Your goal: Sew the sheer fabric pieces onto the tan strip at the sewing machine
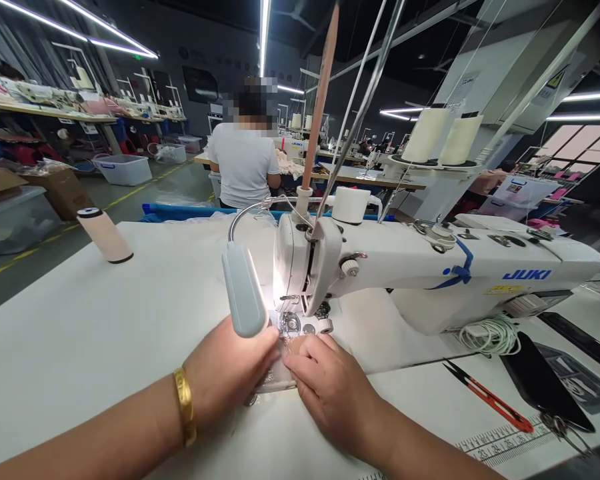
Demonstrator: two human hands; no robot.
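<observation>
My left hand (230, 367), with a gold bracelet (184, 405) on its wrist, is closed just left of the needle area. The lamp head (244, 290) covers part of it, and what its fingers hold is hidden. On the other side, my right hand (330, 380) pinches a small tan piece of fabric (296, 344) between thumb and fingers. The fabric lies just in front of the presser foot (284, 324) of a white sewing machine (395, 257). Both hands rest low over the machine bed, their fingertips close together.
A beige thread cone (105, 235) stands on the white table (45, 333) at left. Red-handled thread snips (495, 400), a black phone-like slab (545, 380), a printed ruler (505, 443) and a pale cord bundle (490, 335) lie at right. A person (243, 160) sits ahead, back turned.
</observation>
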